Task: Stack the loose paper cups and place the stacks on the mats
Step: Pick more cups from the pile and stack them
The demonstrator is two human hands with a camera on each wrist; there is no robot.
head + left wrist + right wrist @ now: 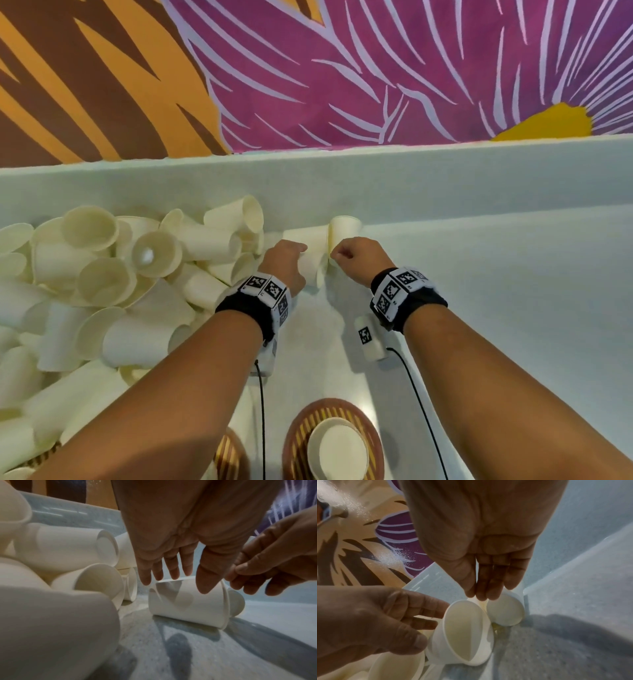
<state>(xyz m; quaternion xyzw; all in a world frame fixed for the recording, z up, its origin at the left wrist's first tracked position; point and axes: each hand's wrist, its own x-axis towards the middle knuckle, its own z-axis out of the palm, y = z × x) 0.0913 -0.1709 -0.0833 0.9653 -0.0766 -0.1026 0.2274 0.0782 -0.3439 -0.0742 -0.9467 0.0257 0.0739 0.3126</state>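
A white paper cup lies on its side on the pale counter, mouth toward the right. My left hand reaches over it with straight, spread fingers that touch its wall. My right hand pinches the upper rim of this cup between thumb and fingertips. A second cup lies just behind, against the counter's back ledge. A big heap of loose cups fills the left. A cup stack stands on a round striped mat near me.
Part of a second striped mat shows at the bottom edge, left of the first. A raised ledge backs the counter below a painted wall. Bare counter stretches to the right. Cables hang from both wrist bands.
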